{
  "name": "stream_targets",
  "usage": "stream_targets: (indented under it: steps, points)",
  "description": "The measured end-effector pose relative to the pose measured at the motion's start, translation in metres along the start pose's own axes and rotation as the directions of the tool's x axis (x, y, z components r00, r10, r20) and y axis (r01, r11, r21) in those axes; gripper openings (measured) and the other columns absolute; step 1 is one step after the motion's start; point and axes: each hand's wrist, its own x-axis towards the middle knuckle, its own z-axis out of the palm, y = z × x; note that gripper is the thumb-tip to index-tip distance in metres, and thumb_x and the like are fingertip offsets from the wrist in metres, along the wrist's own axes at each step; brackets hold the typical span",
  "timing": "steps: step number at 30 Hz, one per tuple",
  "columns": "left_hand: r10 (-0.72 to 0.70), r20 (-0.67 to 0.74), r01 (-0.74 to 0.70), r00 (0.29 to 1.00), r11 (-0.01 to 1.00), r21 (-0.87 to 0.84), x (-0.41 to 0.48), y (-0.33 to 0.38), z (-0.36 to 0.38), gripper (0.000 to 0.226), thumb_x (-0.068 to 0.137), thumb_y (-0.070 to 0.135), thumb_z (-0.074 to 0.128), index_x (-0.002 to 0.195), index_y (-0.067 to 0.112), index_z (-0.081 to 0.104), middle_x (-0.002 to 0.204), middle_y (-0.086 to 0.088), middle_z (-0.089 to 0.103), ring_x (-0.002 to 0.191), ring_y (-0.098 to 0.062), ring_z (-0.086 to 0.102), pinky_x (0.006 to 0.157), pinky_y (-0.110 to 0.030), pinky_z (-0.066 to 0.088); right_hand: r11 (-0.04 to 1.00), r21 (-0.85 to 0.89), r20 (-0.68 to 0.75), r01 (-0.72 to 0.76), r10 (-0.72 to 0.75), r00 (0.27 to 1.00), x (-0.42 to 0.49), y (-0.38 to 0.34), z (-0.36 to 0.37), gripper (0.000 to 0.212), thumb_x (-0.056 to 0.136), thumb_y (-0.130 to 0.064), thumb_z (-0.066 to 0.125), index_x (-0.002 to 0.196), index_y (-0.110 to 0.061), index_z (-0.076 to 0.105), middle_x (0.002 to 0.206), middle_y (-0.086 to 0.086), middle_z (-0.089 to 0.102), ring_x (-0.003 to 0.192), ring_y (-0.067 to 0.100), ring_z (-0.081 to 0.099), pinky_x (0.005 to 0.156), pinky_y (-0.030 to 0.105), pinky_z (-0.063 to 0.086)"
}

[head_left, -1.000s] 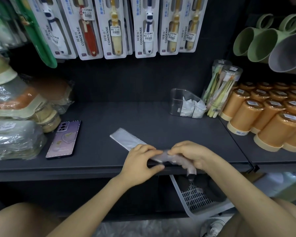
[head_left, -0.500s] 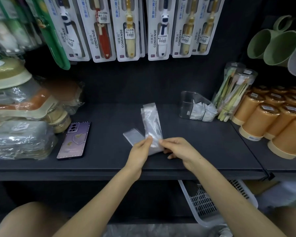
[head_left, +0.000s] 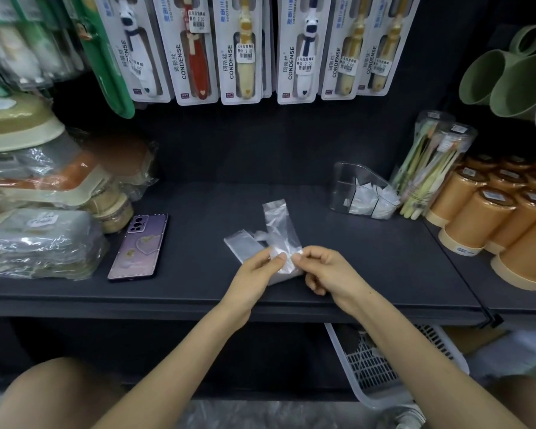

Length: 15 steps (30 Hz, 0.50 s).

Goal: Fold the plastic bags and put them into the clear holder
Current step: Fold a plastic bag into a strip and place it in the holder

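- A dark matte shelf [head_left: 198,289] runs the full width, with a black back panel [head_left: 260,144] rising behind it.
- Carded toothbrush packs [head_left: 245,51] hang in a row along the top.
- Green mugs [head_left: 508,85] hang at the upper right, above rows of orange lidded cups [head_left: 477,218].
- A clear tube of toothbrushes [head_left: 430,162] leans beside the cups.
- Film-wrapped wares [head_left: 37,243] are stacked at the left, and a purple phone [head_left: 138,246] lies flat just beside them.
- A white slotted basket [head_left: 369,366] sits under the shelf at the right.
- The light is dim and cool, and glints off the wrapping.
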Motion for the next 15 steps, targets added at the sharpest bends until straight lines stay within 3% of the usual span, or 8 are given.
stream_targets:
  steps: [2,3,6,9,15]
  points:
    - [-0.013,0.022,0.014,1.000,1.000,-0.016,0.002,-0.001,-0.006,0.027,0.092,0.036,0.061,0.083,0.010,0.056,0.074,0.004,0.060,0.077,-0.013,0.057,0.080,-0.027,0.043,0.999,-0.046,0.060,-0.022,0.025,0.998,-0.001,-0.001,0.000,0.018,0.093,-0.022,0.063,0.076,-0.014,0.061,0.053,-0.004,0.044,0.041,0.008,0.033,0.040,0.019,0.022]
    - [-0.023,0.032,0.024,0.999,0.999,-0.028,0.004,-0.001,-0.010,0.032,0.088,0.040,0.065,0.084,0.010,0.052,0.075,0.003,0.054,0.077,-0.013,0.052,0.081,-0.030,0.042,0.997,-0.061,0.082,-0.037,0.042,0.996,-0.001,-0.002,0.000,0.019,0.093,-0.022,0.063,0.076,-0.014,0.060,0.050,-0.006,0.042,0.041,0.009,0.030,0.041,0.020,0.020]
    - [-0.058,0.024,0.060,0.998,0.989,-0.139,0.007,0.003,-0.017,0.031,0.090,0.033,0.065,0.104,0.006,0.063,0.100,-0.010,0.073,0.096,-0.025,0.069,0.089,-0.034,0.051,0.989,-0.119,0.101,-0.086,0.098,0.990,-0.001,-0.005,-0.001,0.020,0.093,-0.018,0.063,0.074,-0.013,0.059,0.047,-0.006,0.038,0.040,0.008,0.025,0.040,0.019,0.019]
    - [-0.090,-0.030,0.081,0.995,0.969,-0.234,0.016,0.008,-0.023,0.020,0.094,0.021,0.060,0.111,0.010,0.063,0.105,-0.013,0.072,0.095,-0.026,0.071,0.085,-0.037,0.055,0.969,-0.218,0.087,-0.116,0.137,0.987,-0.001,-0.006,-0.001,0.021,0.092,-0.016,0.063,0.072,-0.012,0.061,0.046,-0.006,0.039,0.038,0.007,0.026,0.039,0.019,0.021]
    - [-0.156,-0.152,0.110,0.976,0.955,-0.275,0.046,0.010,-0.034,0.035,0.092,0.009,0.060,0.126,0.005,0.050,0.116,-0.017,0.065,0.100,-0.027,0.067,0.078,-0.036,0.056,0.873,-0.478,0.047,-0.093,0.131,0.990,0.003,-0.010,-0.005,0.021,0.089,-0.014,0.062,0.070,-0.006,0.059,0.049,-0.003,0.037,0.036,0.004,0.028,0.041,0.017,0.025]
